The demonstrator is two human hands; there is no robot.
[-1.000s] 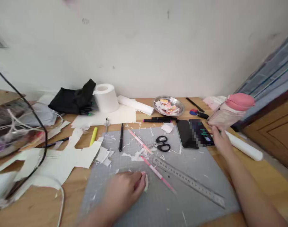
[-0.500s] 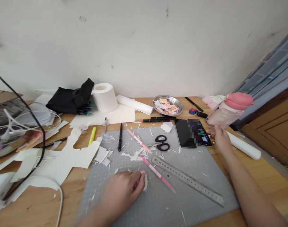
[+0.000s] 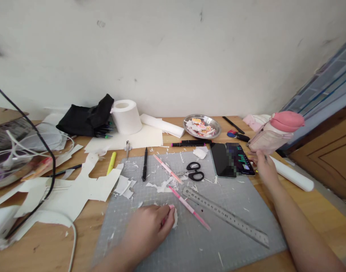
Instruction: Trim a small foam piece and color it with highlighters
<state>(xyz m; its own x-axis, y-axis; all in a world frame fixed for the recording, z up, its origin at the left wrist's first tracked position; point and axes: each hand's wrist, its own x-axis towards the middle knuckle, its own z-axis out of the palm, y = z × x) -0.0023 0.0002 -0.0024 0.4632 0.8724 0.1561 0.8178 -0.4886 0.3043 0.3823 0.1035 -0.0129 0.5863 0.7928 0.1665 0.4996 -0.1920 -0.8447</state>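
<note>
My left hand [image 3: 151,228] is closed on a small piece of paper [image 3: 175,218], white at the edge with some pink; most of it is hidden by the fingers. It rests on the grey cutting mat [image 3: 232,245]. Close by on the mat lie a pink marker [image 3: 190,207], a steel ruler [image 3: 226,217], an orange-pink marker [image 3: 167,169] and black-handled scissors [image 3: 194,172]. At the right, my right hand [image 3: 265,166] has its fingers curled down beside the phone [image 3: 241,160] and a pale pink pouch [image 3: 270,138]; whatever is under the fingertips is hidden.
Cut white paper [image 3: 73,192] and a white cable [image 3: 74,241] lie at left. Along the back stand a black bag [image 3: 79,121], a paper roll [image 3: 126,119] and a metal bowl [image 3: 217,130] holding paper cutouts. A white roll [image 3: 294,173] lies right of my right hand.
</note>
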